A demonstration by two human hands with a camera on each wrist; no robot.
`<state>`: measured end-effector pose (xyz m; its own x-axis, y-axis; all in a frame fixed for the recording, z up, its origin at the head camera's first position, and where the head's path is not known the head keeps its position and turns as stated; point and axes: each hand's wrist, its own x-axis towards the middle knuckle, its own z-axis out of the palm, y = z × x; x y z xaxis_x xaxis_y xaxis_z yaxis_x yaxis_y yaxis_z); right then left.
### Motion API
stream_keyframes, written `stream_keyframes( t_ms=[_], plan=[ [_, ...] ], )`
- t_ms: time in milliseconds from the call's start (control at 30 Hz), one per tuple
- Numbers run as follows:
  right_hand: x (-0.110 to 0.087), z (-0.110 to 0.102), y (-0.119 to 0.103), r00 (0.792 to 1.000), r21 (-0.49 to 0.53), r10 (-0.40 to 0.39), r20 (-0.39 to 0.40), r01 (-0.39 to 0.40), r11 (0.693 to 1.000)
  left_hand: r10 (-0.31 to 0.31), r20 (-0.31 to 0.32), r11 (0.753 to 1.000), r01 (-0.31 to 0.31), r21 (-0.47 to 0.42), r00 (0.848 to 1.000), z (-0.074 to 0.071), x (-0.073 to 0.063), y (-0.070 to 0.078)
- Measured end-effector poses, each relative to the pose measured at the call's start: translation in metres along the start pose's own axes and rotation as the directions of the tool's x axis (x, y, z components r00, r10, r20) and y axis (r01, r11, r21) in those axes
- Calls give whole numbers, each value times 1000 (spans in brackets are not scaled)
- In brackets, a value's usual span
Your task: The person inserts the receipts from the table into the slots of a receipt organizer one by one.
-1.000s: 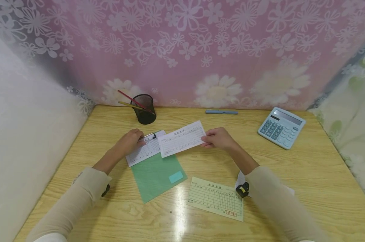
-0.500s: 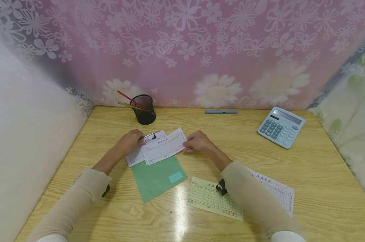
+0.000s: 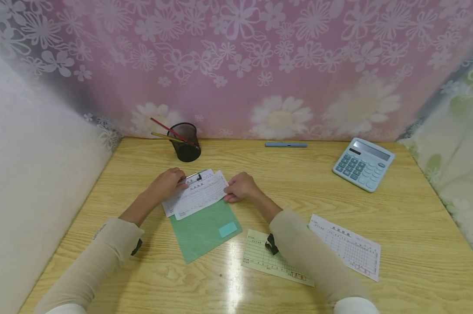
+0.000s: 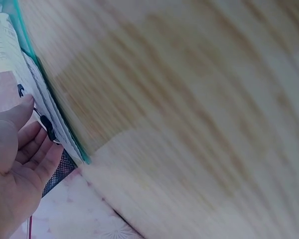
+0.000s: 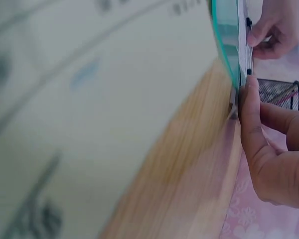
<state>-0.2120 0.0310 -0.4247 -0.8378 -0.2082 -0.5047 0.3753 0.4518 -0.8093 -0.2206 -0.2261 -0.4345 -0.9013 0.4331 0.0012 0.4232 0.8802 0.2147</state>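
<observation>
A green clipboard [image 3: 201, 235] lies left of centre with a white printed form [image 3: 168, 211] along its top. My left hand [image 3: 166, 185] is at its top edge, thumb and fingers gripping the metal clip [image 3: 193, 177]; the left wrist view shows the thumb against the clip's wire. With my right hand [image 3: 242, 187] I pinch the right end of a second white form [image 3: 201, 198]. This sheet overlaps the lower form, and its upper left part reaches close below the clip. In the right wrist view my right thumb [image 5: 250, 102] lies along the paper's edge.
A yellow form [image 3: 256, 255] lies under my right forearm, another white form [image 3: 350, 248] to its right. Behind stand a black mesh pen cup [image 3: 187, 146] with pencils, a blue pen [image 3: 285, 145] and a blue calculator [image 3: 363, 165]. A floral curtain [image 3: 228, 65] closes the back.
My right hand has moved left and slightly down, bringing its white form over the one on the clipboard. My left hand has stayed at the clip. The white form at right has come into view.
</observation>
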Motion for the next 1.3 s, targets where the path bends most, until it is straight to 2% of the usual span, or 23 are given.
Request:
stream_keyframes(
  t_ms=[367,633,900,1133,1300],
  plan=[
    [3,16,-6,998,-32,18,-53,-20,999,51,-9,998,-51,39,999,-1,0,0],
    [7,23,-9,994,-72,20,-107,-28,997,91,15,978,-92,189,996,2,2,4],
    [7,25,-13,993,-94,22,-117,-33,995,140,-26,961,-130,243,990,6,0,3],
    [4,26,-14,993,-93,-40,-115,30,995,208,-71,947,-182,263,976,6,-1,3],
    [4,29,-14,989,-94,-77,-127,65,993,185,-71,955,-162,249,980,6,-2,5]
  ],
)
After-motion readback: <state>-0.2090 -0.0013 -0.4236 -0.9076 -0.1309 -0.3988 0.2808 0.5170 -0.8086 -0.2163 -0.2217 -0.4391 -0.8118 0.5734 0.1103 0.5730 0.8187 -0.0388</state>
